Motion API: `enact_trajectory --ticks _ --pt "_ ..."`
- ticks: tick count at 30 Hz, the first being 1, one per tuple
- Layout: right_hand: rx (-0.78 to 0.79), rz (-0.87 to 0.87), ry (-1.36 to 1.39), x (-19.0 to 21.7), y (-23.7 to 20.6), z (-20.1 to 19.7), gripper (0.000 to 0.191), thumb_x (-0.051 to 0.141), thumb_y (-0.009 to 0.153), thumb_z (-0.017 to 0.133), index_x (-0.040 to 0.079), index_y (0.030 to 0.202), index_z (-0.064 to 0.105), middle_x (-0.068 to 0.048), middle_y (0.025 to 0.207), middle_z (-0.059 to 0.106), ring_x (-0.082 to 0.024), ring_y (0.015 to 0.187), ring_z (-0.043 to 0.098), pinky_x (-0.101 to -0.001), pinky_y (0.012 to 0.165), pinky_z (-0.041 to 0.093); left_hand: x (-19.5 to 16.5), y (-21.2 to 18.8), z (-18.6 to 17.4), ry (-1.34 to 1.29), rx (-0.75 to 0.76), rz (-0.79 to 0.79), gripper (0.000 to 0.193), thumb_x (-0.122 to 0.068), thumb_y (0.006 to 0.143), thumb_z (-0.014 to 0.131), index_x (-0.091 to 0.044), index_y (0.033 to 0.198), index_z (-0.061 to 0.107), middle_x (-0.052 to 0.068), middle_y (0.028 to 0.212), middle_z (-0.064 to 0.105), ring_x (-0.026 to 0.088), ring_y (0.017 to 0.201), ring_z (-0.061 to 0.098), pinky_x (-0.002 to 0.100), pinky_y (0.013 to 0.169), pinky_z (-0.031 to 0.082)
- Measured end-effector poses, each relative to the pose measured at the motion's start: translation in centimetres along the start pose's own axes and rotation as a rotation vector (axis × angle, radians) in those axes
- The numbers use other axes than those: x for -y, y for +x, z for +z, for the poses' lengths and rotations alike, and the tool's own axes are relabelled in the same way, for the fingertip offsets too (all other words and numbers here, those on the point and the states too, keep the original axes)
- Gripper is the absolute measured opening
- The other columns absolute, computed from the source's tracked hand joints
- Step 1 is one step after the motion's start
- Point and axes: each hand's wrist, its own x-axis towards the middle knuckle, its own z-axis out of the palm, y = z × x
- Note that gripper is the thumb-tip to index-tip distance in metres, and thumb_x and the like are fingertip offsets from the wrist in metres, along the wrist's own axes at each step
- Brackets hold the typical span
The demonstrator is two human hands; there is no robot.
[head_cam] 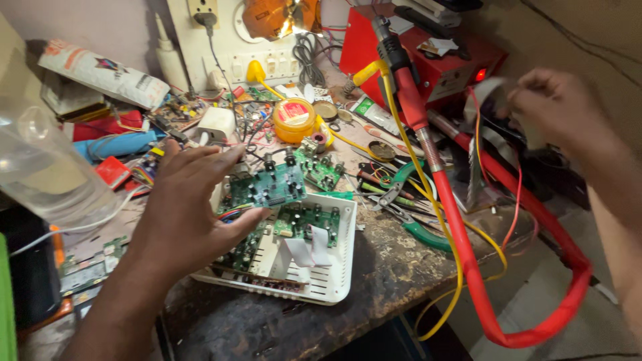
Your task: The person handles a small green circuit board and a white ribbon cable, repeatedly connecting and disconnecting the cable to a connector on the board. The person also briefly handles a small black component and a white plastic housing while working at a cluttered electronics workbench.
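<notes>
- A cluttered repair bench [374, 267] with a dark, worn top is seen, backed by a wall with a socket strip; the white plastic casing [334, 267] at the bench's front edge is taken as the landmark.
- Far left of the casing, a clear plastic bottle [47, 174] is seen close to the camera, blurred.
- Over the casing's left side the left hand [187, 207] is held, fingers spread and nearly flat, the fingertips touching or just short of the green circuit board [271, 187]; nothing is pinched.
- That board is propped tilted at the casing's back rim, a second board lying inside the casing below it. It is judged light, stiff and fragile, with knobs and solder joints easily damaged; the bare edges are judged the safest hold.
- Right of the casing, green-handled pliers [418, 230] and a red hose [468, 261] are laid.
- Far right and behind the casing, the right hand [555, 110] is raised near a red box [428, 60], its fingers curled about a pale ribbon; the grip cannot be told for blur.
</notes>
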Motion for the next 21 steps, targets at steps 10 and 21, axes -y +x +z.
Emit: enact_trajectory --ticks 10,21 --pt "-0.059 -0.104 0.105 5.2 -2.7 -2.9 0.017 0.01 0.114 0.058 0.008 0.127 0.068 -0.003 0.106 0.073 -0.007 0.09 0.067 -0.0212 0.07 0.051 0.4 -0.2 0.3 -0.003 -0.008 0.002 0.085 -0.043 0.066 0.088 -0.006 0.138 0.062 0.022 0.127 0.067 0.037 0.129 0.056 0.058 0.123 0.022" --pt "-0.144 -0.229 0.282 10.6 -6.9 0.7 0.012 0.016 0.112 0.053 0.013 0.108 0.064 -0.003 0.095 0.069 -0.009 0.086 0.07 -0.0197 0.061 0.049 0.4 -0.1 0.3 -0.009 0.001 -0.022 0.088 -0.045 0.065 0.089 -0.005 0.138 0.061 0.022 0.125 0.067 0.037 0.128 0.056 0.059 0.122 0.02"
